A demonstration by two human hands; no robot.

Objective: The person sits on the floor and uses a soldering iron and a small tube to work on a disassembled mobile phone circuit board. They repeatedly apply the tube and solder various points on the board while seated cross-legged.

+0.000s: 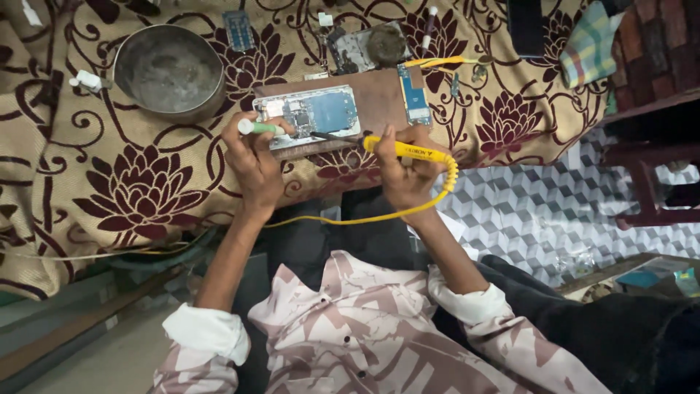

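Observation:
My right hand grips a yellow soldering iron whose dark tip points left onto an opened phone lying on a brown wooden board. The iron's yellow cord loops down from my wrist. My left hand holds a small white and green tube against the phone's left edge. A narrow blue circuit board lies on the board's right side.
A round metal bowl sits at the upper left on the floral cloth. Another opened device, a yellow tool and small parts lie behind the board. A dark wooden stool stands at right on the patterned floor.

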